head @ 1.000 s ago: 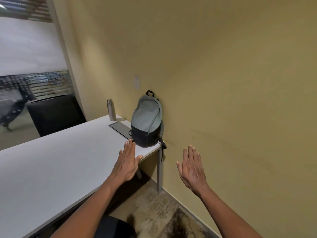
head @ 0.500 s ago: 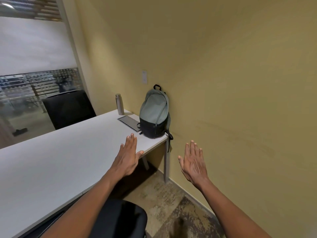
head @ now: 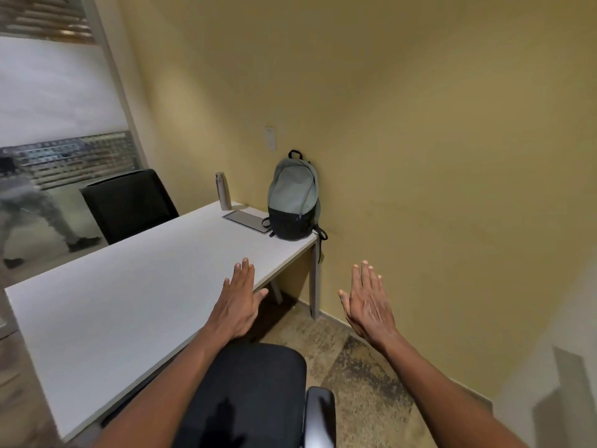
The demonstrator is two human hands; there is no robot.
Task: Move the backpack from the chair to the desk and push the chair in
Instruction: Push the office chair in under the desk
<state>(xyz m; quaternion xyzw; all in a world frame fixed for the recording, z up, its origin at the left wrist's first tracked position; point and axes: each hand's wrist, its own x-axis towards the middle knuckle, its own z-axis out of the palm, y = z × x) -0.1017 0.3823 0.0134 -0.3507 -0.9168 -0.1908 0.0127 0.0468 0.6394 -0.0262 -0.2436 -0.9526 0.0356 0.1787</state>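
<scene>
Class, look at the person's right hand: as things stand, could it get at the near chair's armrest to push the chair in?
Probably yes. The right hand is open, holds nothing and hovers over bare floor, with the armrest of the chair below and nearer the person. Nothing lies between them.

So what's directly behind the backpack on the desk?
The yellow wall; the backpack stands upright at the desk corner. Whether it touches the wall is hidden by its own body.

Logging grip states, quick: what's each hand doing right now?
Left hand: open, fingers flat, holding nothing, over the desk edge.
Right hand: open, fingers spread, holding nothing, over the floor.
</scene>
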